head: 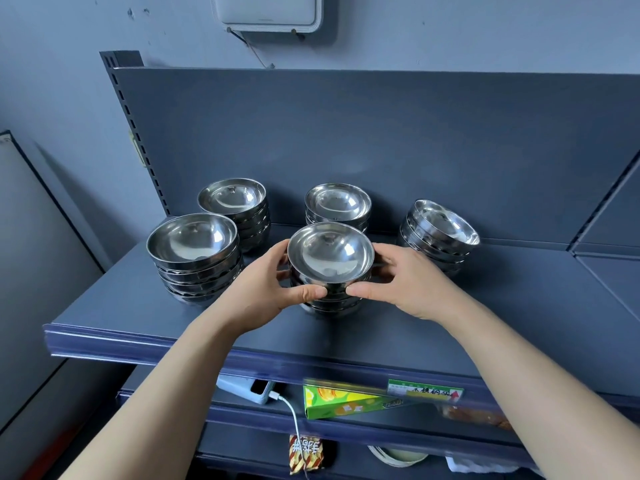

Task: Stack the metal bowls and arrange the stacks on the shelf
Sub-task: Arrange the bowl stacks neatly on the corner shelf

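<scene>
**Front-middle stack gripped from both sides**

The front-middle stack of metal bowls point(330, 268) is held by the left hand point(265, 292) and right hand point(412, 285), fingers clamped round its sides, thumbs nearly touching in front. It sits on the shelf point(145, 306), back from the near edge. Four other stacks are parked close by: near left point(194, 254), far left point(233, 206), far middle point(337, 206), right point(438, 233). Bare shelf is left at near right.

Two bare forearms in view, no sleeves, no watch, no rings; left hand point(268, 289) and right hand point(412, 285) ungloved, nails short.
</scene>
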Available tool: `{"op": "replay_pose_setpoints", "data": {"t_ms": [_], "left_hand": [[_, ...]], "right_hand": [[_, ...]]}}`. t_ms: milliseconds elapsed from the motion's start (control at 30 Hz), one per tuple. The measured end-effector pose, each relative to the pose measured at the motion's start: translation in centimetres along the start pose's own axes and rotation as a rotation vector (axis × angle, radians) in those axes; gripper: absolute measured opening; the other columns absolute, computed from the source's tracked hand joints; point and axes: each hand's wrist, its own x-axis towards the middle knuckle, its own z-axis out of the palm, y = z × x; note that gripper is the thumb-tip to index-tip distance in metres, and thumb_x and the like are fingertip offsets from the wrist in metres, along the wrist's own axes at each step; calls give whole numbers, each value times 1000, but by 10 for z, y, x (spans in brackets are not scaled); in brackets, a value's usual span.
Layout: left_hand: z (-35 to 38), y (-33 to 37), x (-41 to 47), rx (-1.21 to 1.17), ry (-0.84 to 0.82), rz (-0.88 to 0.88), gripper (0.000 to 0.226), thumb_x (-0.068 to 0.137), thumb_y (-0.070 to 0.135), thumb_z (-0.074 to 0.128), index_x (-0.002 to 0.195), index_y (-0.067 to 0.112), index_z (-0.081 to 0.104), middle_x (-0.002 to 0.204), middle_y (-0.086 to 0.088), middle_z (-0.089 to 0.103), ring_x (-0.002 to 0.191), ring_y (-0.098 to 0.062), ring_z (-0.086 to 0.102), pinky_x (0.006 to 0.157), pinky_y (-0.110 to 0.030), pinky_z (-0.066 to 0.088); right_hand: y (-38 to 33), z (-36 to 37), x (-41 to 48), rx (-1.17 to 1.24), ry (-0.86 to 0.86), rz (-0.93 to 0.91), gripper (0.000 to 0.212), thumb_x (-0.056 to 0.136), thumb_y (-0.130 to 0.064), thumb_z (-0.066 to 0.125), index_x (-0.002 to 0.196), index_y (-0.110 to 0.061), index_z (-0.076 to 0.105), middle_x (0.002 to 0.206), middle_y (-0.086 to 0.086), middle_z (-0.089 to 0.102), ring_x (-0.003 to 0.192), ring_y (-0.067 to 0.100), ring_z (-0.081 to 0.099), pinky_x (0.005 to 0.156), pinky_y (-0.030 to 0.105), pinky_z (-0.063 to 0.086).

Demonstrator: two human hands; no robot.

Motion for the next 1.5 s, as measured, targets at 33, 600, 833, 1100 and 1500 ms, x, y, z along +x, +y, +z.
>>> {"op": "replay_pose_setpoints", "data": {"t_ms": [33,600,833,1100,1500], "left_hand": [[-2,0,0,12,-14,-12,74,58,54,81,122,48,45,119,24,60,114,0,56,102,-33,46],[37,121,94,683,-106,223,62,77,54,69,112,7,49,104,-6,56,103,-28,52,75,-32,37],[91,129,142,629,-247,86,58,68,41,81,111,14,53,103,1,61,99,-25,57,78,-32,46],[114,118,147,538,-121,27,58,51,36,89,95,17,56,87,5,62,77,-14,57,64,-29,47],[124,112,137,478,-106,-94,81,46,32,90,112,18,46,101,4,61,90,-16,57,72,-29,44]], "right_hand": [[-2,0,-1,-7,-6,6,68,61,-67,74,122,-39,61,112,-22,68,107,-1,62,98,37,50],[0,-133,-17,-545,39,424,85,74,-53,76,144,-20,43,146,1,47,69,12,62,54,27,47],[54,-144,10,-406,-57,380,73,53,-56,84,111,-18,59,116,3,65,107,24,64,89,47,53],[71,-147,16,-319,-47,240,80,62,-35,88,128,-10,48,119,4,59,110,24,56,87,46,53],[89,-147,21,-293,-143,185,100,54,-44,87,136,-29,32,121,-3,58,92,20,62,64,36,57]]}}
